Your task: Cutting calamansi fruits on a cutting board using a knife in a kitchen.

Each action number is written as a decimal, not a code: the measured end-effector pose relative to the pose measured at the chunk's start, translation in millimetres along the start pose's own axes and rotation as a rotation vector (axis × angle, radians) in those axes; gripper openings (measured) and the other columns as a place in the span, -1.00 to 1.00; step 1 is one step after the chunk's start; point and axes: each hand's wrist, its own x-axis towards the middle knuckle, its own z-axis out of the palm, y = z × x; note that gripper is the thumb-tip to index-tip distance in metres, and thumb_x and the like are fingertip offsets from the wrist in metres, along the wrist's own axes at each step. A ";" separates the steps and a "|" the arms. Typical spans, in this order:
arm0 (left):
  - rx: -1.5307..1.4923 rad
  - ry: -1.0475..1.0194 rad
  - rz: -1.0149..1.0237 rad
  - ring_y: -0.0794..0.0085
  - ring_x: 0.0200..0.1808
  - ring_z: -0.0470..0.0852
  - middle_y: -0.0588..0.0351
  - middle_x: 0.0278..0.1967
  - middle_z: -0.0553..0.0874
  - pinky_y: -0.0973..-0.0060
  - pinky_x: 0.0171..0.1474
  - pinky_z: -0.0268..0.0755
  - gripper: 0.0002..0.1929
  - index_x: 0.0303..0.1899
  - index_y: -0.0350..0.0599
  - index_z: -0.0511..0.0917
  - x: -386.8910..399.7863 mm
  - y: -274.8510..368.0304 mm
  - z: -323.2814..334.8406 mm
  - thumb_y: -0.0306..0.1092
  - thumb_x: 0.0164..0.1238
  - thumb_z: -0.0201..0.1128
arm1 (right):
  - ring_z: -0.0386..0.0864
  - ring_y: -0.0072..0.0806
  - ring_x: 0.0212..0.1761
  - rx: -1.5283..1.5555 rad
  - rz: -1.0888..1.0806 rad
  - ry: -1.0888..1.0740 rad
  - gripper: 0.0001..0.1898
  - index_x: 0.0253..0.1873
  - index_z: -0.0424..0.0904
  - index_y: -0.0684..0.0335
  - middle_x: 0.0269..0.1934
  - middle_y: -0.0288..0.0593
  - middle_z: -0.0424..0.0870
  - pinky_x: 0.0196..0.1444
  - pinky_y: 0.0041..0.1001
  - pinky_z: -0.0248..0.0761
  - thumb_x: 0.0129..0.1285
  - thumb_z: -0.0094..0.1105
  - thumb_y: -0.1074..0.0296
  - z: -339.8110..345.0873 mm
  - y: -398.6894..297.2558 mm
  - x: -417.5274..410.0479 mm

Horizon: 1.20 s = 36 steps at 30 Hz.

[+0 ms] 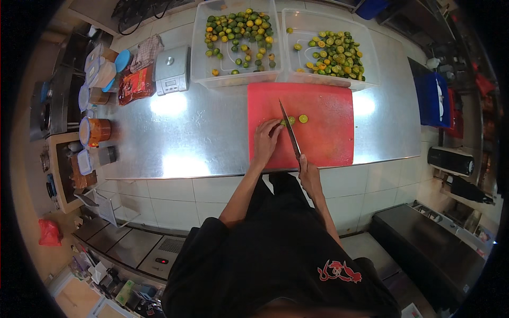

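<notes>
A red cutting board (pixel 322 139) lies at the steel table's front edge. My right hand (pixel 309 175) grips the handle of a long kitchen knife (pixel 293 139), its blade pointing away from me. At the blade's left side my left hand (pixel 267 139) holds a small green citrus fruit (pixel 283 122) with thumb and fingers. A cut face (pixel 292 119) shows just right of the blade, and another citrus half (pixel 303 119) lies cut side up farther right. Behind the board, one clear plastic bin (pixel 236 82) has whole green and orange citrus; the other (pixel 338 82) has many cut ones.
A kitchen scale (pixel 171 65) stands left of the bins, beside a red food packet (pixel 137 85) and a checked cloth (pixel 147 51). Lidded plastic tubs (pixel 99 130) line the table's left end. A blue crate (pixel 429 99) stands past the right end.
</notes>
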 end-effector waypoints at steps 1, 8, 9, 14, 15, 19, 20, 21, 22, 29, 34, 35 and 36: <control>0.012 0.007 0.005 0.13 0.02 0.68 -0.01 -0.08 0.76 0.27 0.15 0.47 -0.77 -0.07 -0.18 0.73 0.4 0.8 -0.2 -0.33 0.28 0.38 | 0.49 -0.11 -0.52 0.018 -0.054 0.064 -0.26 -0.45 0.48 0.43 -0.62 0.06 0.44 -0.36 -0.17 0.32 0.58 -0.36 -0.17 3.4 2.6 0.4; -0.019 0.013 -0.008 0.12 -0.01 0.68 -0.01 -0.07 0.75 0.23 0.16 0.40 -0.79 -0.09 -0.21 0.72 1.1 4.1 0.2 -0.35 0.32 0.32 | 0.38 -0.27 -0.65 -0.036 -0.194 0.129 -0.26 -0.51 0.41 0.40 -0.72 -0.06 0.35 -0.49 -0.20 0.27 0.59 -0.37 -0.16 3.6 5.0 3.5; -0.009 0.011 -0.003 0.14 -0.01 0.68 -0.01 -0.08 0.76 0.25 0.16 0.41 -0.80 -0.09 -0.19 0.73 1.1 3.6 0.4 -0.35 0.31 0.34 | 0.38 -0.27 -0.65 -0.038 -0.195 0.124 -0.26 -0.51 0.41 0.40 -0.72 -0.06 0.35 -0.49 -0.20 0.27 0.59 -0.37 -0.16 2.9 4.3 3.5; 0.009 0.018 -0.020 0.16 -0.03 0.70 0.00 -0.09 0.77 0.28 0.17 0.41 -0.80 -0.09 -0.17 0.75 0.5 6.8 0.3 -0.36 0.31 0.35 | 0.40 -0.25 -0.65 -0.010 -0.137 0.044 -0.23 -0.53 0.39 0.43 -0.73 -0.06 0.34 -0.49 -0.17 0.27 0.59 -0.39 -0.18 1.2 1.6 7.4; 0.014 0.020 -0.028 0.16 -0.03 0.70 0.00 -0.09 0.78 0.28 0.17 0.41 -0.81 -0.10 -0.17 0.75 1.6 8.7 0.2 -0.36 0.31 0.35 | 0.40 -0.25 -0.65 -0.010 -0.135 0.043 -0.23 -0.53 0.39 0.43 -0.73 -0.06 0.34 -0.49 -0.17 0.27 0.59 -0.39 -0.18 3.1 0.1 9.0; 0.011 0.021 -0.040 0.17 -0.02 0.70 0.00 -0.10 0.78 0.27 0.18 0.40 -0.81 -0.10 -0.18 0.75 3.1 9.3 2.1 -0.37 0.31 0.35 | 0.46 0.06 -0.49 -0.001 -0.152 0.074 -0.29 -0.39 0.47 0.48 -0.58 0.19 0.44 -0.39 -0.07 0.29 0.59 -0.36 -0.11 4.5 -8.3 19.4; 0.011 0.021 -0.040 0.17 -0.02 0.70 0.00 -0.10 0.78 0.27 0.18 0.40 -0.81 -0.10 -0.18 0.75 3.7 8.1 2.3 -0.37 0.31 0.35 | 0.55 0.38 -0.28 0.000 -0.074 0.006 -0.33 -0.26 0.55 0.55 -0.42 0.45 0.55 -0.24 0.05 0.34 0.60 -0.34 -0.05 3.0 -11.2 22.3; 0.022 0.033 0.003 0.16 -0.04 0.69 0.01 -0.11 0.78 0.28 0.14 0.41 -0.81 -0.10 -0.17 0.74 3.0 6.3 2.3 -0.36 0.32 0.34 | 0.55 0.38 -0.28 0.000 -0.073 0.005 -0.33 -0.26 0.55 0.55 -0.42 0.45 0.55 -0.24 0.05 0.34 0.60 -0.34 -0.05 1.9 -17.1 25.5; 0.033 0.046 0.045 0.15 -0.06 0.69 0.02 -0.11 0.77 0.28 0.10 0.41 -0.80 -0.09 -0.17 0.74 2.0 5.0 2.9 -0.36 0.32 0.32 | 0.56 0.37 -0.25 -0.017 -0.037 -0.014 -0.34 -0.22 0.56 0.55 -0.40 0.46 0.55 -0.22 0.03 0.36 0.60 -0.33 -0.05 1.5 -25.0 28.5; 0.014 0.048 -0.072 0.16 -0.03 0.71 0.01 -0.12 0.79 0.28 0.16 0.40 -0.84 -0.13 -0.16 0.76 0.8 8.2 1.4 -0.38 0.33 0.32 | 0.56 0.36 -0.25 0.024 -0.140 0.005 -0.33 -0.28 0.52 0.53 -0.41 0.49 0.53 -0.22 0.04 0.36 0.60 -0.34 -0.05 2.9 -7.1 15.6; -0.020 0.023 0.006 0.19 -0.07 0.71 0.03 -0.14 0.79 0.31 0.12 0.42 -0.85 -0.14 -0.16 0.76 -1.2 5.7 3.2 -0.39 0.31 0.34 | 0.59 0.32 -0.20 -0.026 -0.048 -0.051 -0.33 -0.24 0.53 0.53 -0.38 0.48 0.54 -0.18 0.03 0.37 0.60 -0.35 -0.06 15.5 -14.7 53.7; -0.019 0.020 0.010 0.19 -0.07 0.71 0.03 -0.14 0.79 0.31 0.12 0.42 -0.85 -0.14 -0.16 0.76 -3.9 6.6 4.7 -0.39 0.31 0.34 | 0.59 0.31 -0.17 -0.029 -0.006 -0.099 -0.33 -0.23 0.53 0.54 -0.36 0.48 0.54 -0.16 0.03 0.37 0.60 -0.35 -0.06 15.8 -16.0 56.2; -0.004 0.044 0.005 0.19 -0.08 0.71 0.03 -0.15 0.79 0.32 0.10 0.44 -0.85 -0.14 -0.17 0.75 -2.2 4.9 5.1 -0.40 0.31 0.34 | 0.59 0.31 -0.17 -0.027 -0.015 -0.101 -0.33 -0.23 0.53 0.54 -0.36 0.48 0.54 -0.16 0.03 0.37 0.60 -0.35 -0.06 14.6 -15.4 53.1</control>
